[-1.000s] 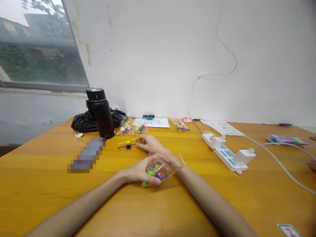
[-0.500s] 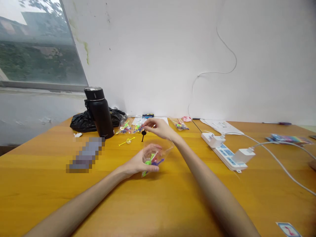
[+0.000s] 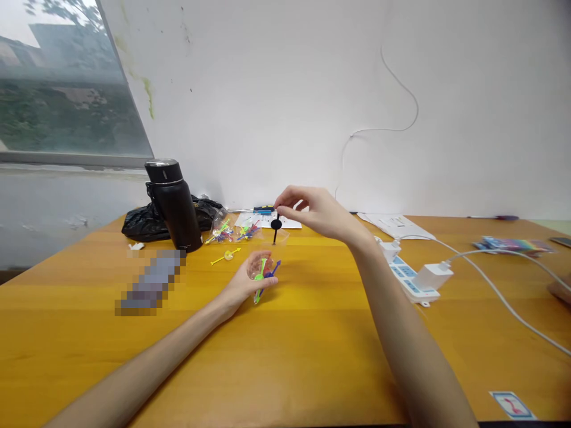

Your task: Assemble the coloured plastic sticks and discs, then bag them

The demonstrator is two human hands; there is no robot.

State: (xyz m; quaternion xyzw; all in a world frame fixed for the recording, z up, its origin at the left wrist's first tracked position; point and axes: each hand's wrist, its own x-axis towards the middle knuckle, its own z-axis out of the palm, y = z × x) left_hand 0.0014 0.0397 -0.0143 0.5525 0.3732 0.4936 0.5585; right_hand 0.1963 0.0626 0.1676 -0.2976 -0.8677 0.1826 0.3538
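Observation:
My left hand (image 3: 241,285) grips a clear plastic bag (image 3: 264,274) low over the table. Green, blue and red arrow-shaped plastic spinners show inside it. Above the bag's upper end, my right hand (image 3: 319,213) pinches the tip of a black arrow spinner (image 3: 276,224), which hangs upright with a round disc at its middle. To the left of the bag, a yellow arrow spinner (image 3: 228,255) lies on the table. Behind it lie two more clear bags of coloured spinners, a left one (image 3: 222,232) and a right one (image 3: 248,230).
A black bottle (image 3: 175,208) stands at the left before a black plastic bag (image 3: 134,226); a blurred-out flat object (image 3: 151,282) lies nearer. On the right are a power strip (image 3: 413,285) with chargers and cables, papers (image 3: 395,227) and colourful packets (image 3: 513,245). A hand (image 3: 559,290) shows at the right edge.
My right hand has lifted the black spinner up and to the right. The bag in my left hand has shifted slightly up and left in the picture, as the whole view moved a little.

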